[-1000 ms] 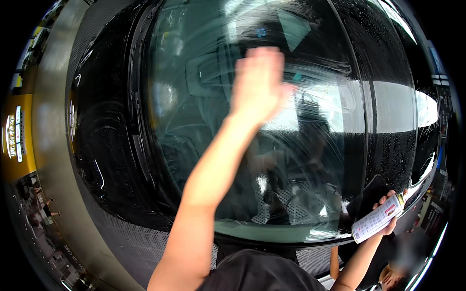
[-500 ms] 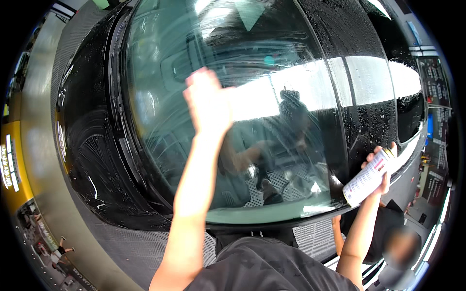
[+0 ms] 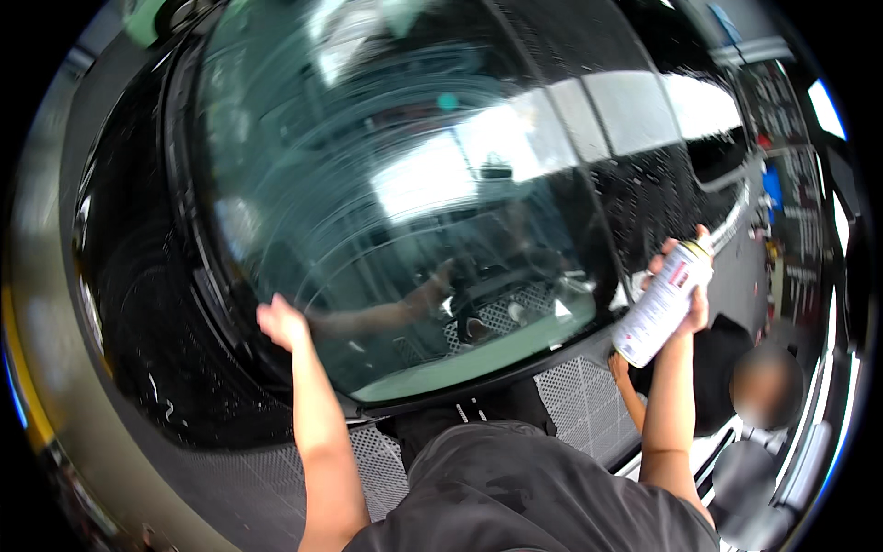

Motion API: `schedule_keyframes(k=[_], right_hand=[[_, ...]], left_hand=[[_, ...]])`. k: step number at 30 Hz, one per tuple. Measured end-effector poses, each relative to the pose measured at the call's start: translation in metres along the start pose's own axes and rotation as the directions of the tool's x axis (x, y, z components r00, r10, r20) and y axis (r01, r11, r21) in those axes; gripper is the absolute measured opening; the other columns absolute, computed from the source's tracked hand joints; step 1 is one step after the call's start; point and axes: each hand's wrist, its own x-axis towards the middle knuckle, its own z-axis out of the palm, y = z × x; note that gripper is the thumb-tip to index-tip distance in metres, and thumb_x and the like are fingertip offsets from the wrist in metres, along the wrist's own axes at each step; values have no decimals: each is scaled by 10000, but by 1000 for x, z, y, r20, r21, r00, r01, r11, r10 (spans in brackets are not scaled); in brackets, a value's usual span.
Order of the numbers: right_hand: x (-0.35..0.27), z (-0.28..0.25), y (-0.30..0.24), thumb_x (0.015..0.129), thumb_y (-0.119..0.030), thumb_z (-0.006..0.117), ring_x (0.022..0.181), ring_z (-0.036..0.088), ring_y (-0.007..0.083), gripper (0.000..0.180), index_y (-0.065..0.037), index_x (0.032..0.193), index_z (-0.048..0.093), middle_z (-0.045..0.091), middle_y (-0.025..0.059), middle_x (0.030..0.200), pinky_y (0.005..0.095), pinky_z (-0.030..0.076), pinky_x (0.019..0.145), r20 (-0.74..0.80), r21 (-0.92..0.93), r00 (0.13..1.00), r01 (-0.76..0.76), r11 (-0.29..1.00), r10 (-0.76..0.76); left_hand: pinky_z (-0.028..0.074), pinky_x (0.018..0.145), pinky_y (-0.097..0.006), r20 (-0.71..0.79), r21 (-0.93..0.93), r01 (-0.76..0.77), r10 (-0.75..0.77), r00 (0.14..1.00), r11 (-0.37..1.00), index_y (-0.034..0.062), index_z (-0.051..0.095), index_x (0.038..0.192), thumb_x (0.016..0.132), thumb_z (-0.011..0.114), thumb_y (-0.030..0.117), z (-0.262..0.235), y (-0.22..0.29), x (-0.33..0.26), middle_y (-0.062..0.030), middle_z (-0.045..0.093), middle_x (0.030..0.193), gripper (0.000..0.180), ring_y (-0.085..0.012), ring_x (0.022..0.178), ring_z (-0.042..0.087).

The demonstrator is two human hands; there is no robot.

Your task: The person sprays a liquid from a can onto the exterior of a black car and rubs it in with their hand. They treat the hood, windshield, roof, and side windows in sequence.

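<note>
At the near left of the windscreen [image 3: 303, 212] was the blurred left hand [image 3: 283, 322], its opening and hold indeterminable; at right, the right hand [image 3: 698, 309] was closed round a white can [image 3: 659, 306].

left fingers [image 3: 269, 318] | moved | windshield [image 3: 285, 184] middle → near corner beside hood [image 3: 129, 276]
</note>
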Motion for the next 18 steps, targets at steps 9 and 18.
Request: schedule_keyframes(k=[9,18], right_hand=[[-32,-5,16,791,-340,805,883,688,346,1058,-204,1593,129,541,240,1148,476,645,634,-208,-39,978,16,999,-24],[-16,-33,-1,730,-214,892,896,691,404,1127,-194,1591,165,541,244,1202,530,643,670,-241,184,970,34,982,12]], left_hand=[[16,1209,-647,495,-114,-716,664,560,688,-128,210,1541,903,616,377,-49,123,-270,-314,133,1645,910,-513,1531,2],[181,1211,-588,298,-216,-974,946,-128,-64,-150,235,1519,938,598,444,88,510,-194,-346,276,1578,907,-491,1487,235]])
